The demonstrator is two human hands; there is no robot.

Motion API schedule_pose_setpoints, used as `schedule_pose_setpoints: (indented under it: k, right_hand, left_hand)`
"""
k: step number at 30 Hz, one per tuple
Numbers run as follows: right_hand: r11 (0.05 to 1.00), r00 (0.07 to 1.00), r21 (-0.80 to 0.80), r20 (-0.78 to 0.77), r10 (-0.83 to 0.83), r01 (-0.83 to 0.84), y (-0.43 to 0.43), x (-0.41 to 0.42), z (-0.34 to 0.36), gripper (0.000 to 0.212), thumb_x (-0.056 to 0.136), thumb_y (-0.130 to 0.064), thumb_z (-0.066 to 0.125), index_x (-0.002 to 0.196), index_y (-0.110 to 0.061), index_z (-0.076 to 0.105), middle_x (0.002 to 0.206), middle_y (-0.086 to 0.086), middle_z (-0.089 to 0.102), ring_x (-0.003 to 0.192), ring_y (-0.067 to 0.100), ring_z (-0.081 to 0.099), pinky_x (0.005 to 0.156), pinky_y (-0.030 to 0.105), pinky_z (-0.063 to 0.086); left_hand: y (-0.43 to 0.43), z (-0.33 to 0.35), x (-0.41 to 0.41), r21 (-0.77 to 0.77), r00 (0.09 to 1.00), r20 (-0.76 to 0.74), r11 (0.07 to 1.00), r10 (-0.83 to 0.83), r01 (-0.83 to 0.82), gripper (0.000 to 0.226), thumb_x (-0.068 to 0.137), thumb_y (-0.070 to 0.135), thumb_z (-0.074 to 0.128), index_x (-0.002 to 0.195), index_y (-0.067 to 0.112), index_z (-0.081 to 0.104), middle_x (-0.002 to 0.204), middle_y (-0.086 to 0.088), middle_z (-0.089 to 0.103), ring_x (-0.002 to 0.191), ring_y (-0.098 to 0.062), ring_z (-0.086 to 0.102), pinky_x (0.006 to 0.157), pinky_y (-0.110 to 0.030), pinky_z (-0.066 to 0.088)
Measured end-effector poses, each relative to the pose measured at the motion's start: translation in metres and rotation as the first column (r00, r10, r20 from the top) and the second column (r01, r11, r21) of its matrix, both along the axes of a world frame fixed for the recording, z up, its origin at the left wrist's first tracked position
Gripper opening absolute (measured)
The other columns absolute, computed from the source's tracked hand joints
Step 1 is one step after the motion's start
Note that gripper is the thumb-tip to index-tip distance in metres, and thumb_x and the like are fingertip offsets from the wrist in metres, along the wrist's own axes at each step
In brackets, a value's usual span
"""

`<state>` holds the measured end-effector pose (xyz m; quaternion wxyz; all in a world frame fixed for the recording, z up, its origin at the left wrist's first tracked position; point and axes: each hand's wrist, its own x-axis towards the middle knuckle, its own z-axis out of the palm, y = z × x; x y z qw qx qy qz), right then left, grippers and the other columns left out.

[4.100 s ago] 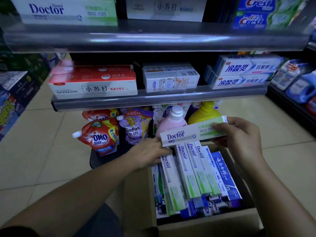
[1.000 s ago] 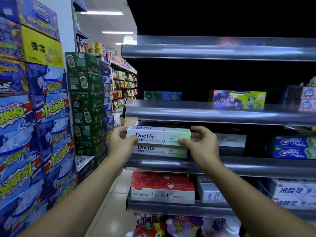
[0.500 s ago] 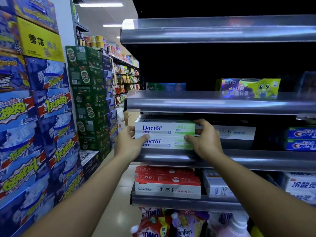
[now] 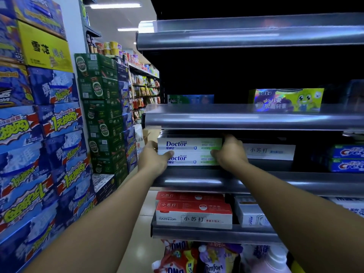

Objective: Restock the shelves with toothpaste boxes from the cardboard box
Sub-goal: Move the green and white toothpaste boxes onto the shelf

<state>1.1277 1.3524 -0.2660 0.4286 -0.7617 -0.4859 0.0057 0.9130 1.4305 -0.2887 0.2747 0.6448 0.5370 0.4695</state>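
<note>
Hands (image 4: 152, 160) (image 4: 229, 152) around stacked toothpaste boxes (image 4: 190, 151)

Left hand (image 4: 152, 158) and right hand (image 4: 229, 152) bare. Left forearm (image 4: 102, 219) and right forearm (image 4: 291, 209) uncovered along all the length in view, down to the lower edge. Slender, smooth in outline. Dimly lit; nails and fine marks too blurred to tell.
</note>
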Motion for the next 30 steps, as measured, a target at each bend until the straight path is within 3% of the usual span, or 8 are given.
schedule_pose_setpoints:
  k: [5, 9, 14, 16, 19, 22, 25, 30]
  right_hand:
    - [0.999, 0.997, -0.049, 0.078, 0.027, -0.023, -0.021, 0.0, 0.01, 0.06, 0.082, -0.026, 0.076, 0.137, -0.019, 0.053, 0.128, 0.017, 0.064, 0.115, 0.037, 0.061, 0.091, 0.037, 0.051]
    - [0.994, 0.987, 0.087, 0.156, 0.047, -0.061, -0.079, 0.006, 0.005, 0.053, 0.077, -0.034, 0.069, 0.128, -0.027, 0.058, 0.108, 0.006, 0.073, 0.107, 0.032, 0.064, 0.09, 0.036, 0.053]
    - [0.986, 0.994, 0.142, 0.069, 0.081, -0.091, -0.173, 0.031, -0.036, 0.038, 0.079, -0.038, 0.077, 0.114, -0.029, 0.065, 0.072, -0.008, 0.07, 0.067, 0.003, 0.067, 0.062, 0.024, 0.052]
    - [0.992, 0.995, 0.075, 0.008, 0.098, -0.098, -0.207, 0.042, -0.063, 0.03, 0.081, -0.032, 0.08, 0.108, -0.029, 0.067, 0.072, -0.006, 0.072, 0.064, 0.005, 0.067, 0.062, 0.023, 0.05]
    - [0.994, 0.992, -0.052, -0.088, 0.088, -0.093, -0.25, 0.063, -0.104, 0.024, 0.079, -0.026, 0.083, 0.098, -0.026, 0.069, 0.07, -0.003, 0.074, 0.061, 0.007, 0.062, 0.065, 0.028, 0.048]
    - [0.985, 0.983, -0.164, -0.182, 0.014, -0.045, -0.285, 0.087, -0.14, 0.02, 0.08, -0.021, 0.084, 0.095, -0.017, 0.072, 0.072, 0.006, 0.074, 0.064, 0.018, 0.067, 0.068, 0.037, 0.052]
    - [0.963, 0.963, -0.269, -0.255, -0.085, 0.014, -0.31, 0.104, -0.171, 0.016, 0.082, -0.017, 0.083, 0.093, -0.015, 0.071, 0.075, 0.012, 0.074, 0.071, 0.031, 0.071, 0.071, 0.044, 0.056]
    - [0.918, 0.957, -0.396, -0.253, -0.143, 0.032, -0.336, 0.119, -0.211, 0.011, 0.083, -0.025, 0.08, 0.088, -0.019, 0.072, 0.071, 0.009, 0.073, 0.07, 0.033, 0.069, 0.068, 0.041, 0.055]
  left_hand:
    - [-0.007, 0.003, -0.002, 0.019, 1.0, -0.024, 1.0, 0.001, -0.001, 0.064, 0.085, 0.047, 0.08, 0.132, 0.01, 0.057, 0.133, -0.009, 0.063, 0.112, -0.027, 0.058, 0.087, -0.03, 0.038]
    - [-0.036, -0.001, -0.009, 0.228, 0.987, 0.103, 0.963, 0.125, -0.146, 0.048, 0.081, 0.058, 0.076, 0.112, 0.024, 0.059, 0.105, 0.007, 0.064, 0.099, -0.018, 0.064, 0.077, -0.026, 0.046]
    - [-0.096, -0.075, -0.003, 0.594, 0.982, 0.184, 0.791, 0.043, -0.146, 0.024, 0.091, 0.044, 0.069, 0.108, 0.041, 0.052, 0.11, 0.004, 0.063, 0.102, -0.023, 0.062, 0.086, -0.042, 0.052]
    - [-0.139, -0.125, 0.019, 0.566, 0.983, 0.161, 0.824, -0.086, -0.021, 0.025, 0.091, 0.036, 0.07, 0.103, 0.047, 0.05, 0.104, 0.011, 0.059, 0.098, -0.02, 0.061, 0.082, -0.038, 0.052]
    - [-0.201, -0.203, 0.066, 0.284, 0.935, 0.031, 0.9, -0.354, 0.331, 0.026, 0.081, 0.036, 0.066, 0.104, 0.042, 0.055, 0.097, 0.021, 0.056, 0.092, -0.009, 0.058, 0.078, -0.026, 0.049]
    - [-0.244, -0.269, 0.11, 0.035, 0.719, -0.223, 0.732, -0.658, 0.681, 0.036, 0.086, 0.033, 0.066, 0.121, 0.033, 0.059, 0.115, 0.019, 0.051, 0.106, -0.012, 0.058, 0.08, -0.029, 0.051]
    - [-0.263, -0.306, 0.147, -0.09, 0.461, -0.406, 0.537, -0.789, 0.839, 0.056, 0.089, 0.005, 0.063, 0.143, 0.021, 0.054, 0.147, 0.002, 0.047, 0.132, -0.024, 0.049, 0.099, -0.037, 0.046]
    - [-0.273, -0.317, 0.196, -0.249, -0.051, -0.836, 0.294, -0.547, 0.923, 0.088, 0.08, 0.003, 0.065, 0.154, 0.039, 0.036, 0.17, 0.009, 0.016, 0.135, -0.024, 0.042, 0.085, -0.037, 0.043]
